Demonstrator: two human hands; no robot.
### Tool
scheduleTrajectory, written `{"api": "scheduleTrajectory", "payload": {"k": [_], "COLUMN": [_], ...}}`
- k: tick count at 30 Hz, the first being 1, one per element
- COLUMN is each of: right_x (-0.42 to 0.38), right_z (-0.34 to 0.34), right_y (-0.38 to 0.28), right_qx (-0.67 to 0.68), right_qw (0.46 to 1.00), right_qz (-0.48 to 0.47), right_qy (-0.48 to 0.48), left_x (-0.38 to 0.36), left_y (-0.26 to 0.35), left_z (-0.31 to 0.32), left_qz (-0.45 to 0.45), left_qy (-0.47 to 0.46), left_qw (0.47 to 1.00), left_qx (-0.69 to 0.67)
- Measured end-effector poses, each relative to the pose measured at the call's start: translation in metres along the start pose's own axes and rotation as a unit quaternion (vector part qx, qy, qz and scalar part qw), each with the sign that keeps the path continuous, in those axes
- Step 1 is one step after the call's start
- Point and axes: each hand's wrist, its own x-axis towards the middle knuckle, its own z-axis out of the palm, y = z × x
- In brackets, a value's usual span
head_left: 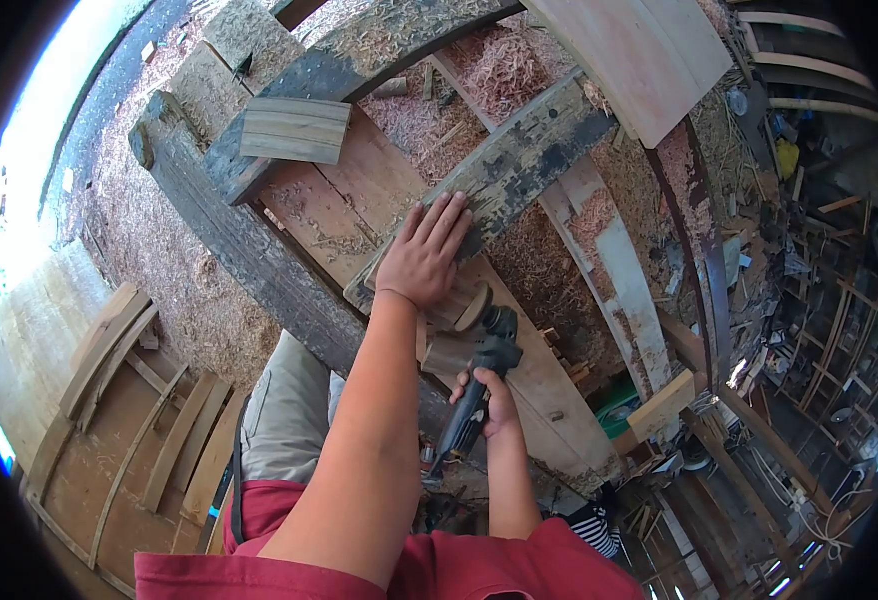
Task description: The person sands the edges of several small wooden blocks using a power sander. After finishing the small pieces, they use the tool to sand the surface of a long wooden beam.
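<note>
My left hand [424, 252] lies flat on a weathered, dark-stained plank [529, 160], fingers stretched out along its near end. Close below it, my right hand [491, 400] is wrapped round the body of a dark angle grinder [497, 352]. The grinder's round tan disc [475, 307] sits right beside the plank's near edge, below my left palm. Under the grinder, a wide light board [549, 410] runs down to the right. A short wood block [449, 355] lies just left of the tool.
A small striped board [296, 128] rests on the dark beam at upper left. A wide smooth plank [644, 60] extends at the top right. Wood shavings [504, 75] cover the ground. Curved wooden strips [174, 440] lie on a sheet at lower left; timber racks stand at right.
</note>
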Motion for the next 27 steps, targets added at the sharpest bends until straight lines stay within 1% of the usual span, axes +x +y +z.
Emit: {"api": "scheduleTrajectory", "payload": {"k": [4, 14, 24, 27], "right_x": [0.004, -0.01, 0.007, 0.005], "right_z": [0.005, -0.02, 0.005, 0.001], "right_y": [-0.008, 0.033, 0.003, 0.013], "right_qx": [0.013, -0.013, -0.005, 0.011], "right_qw": [1.0, 0.999, 0.999, 0.999], "right_qz": [-0.017, 0.043, -0.045, -0.039], "right_qy": [-0.001, 0.004, 0.004, 0.008], "left_x": [0.0, 0.0, 0.0, 0.001], "left_y": [0.001, -0.001, 0.0, 0.001], "left_z": [-0.001, -0.001, 0.001, 0.002], "left_qz": [0.002, 0.003, 0.004, 0.003], "left_qy": [-0.001, 0.0, 0.012, 0.013], "left_qw": [1.0, 1.0, 1.0, 1.0], "left_qx": [0.003, 0.003, -0.006, -0.008]}}
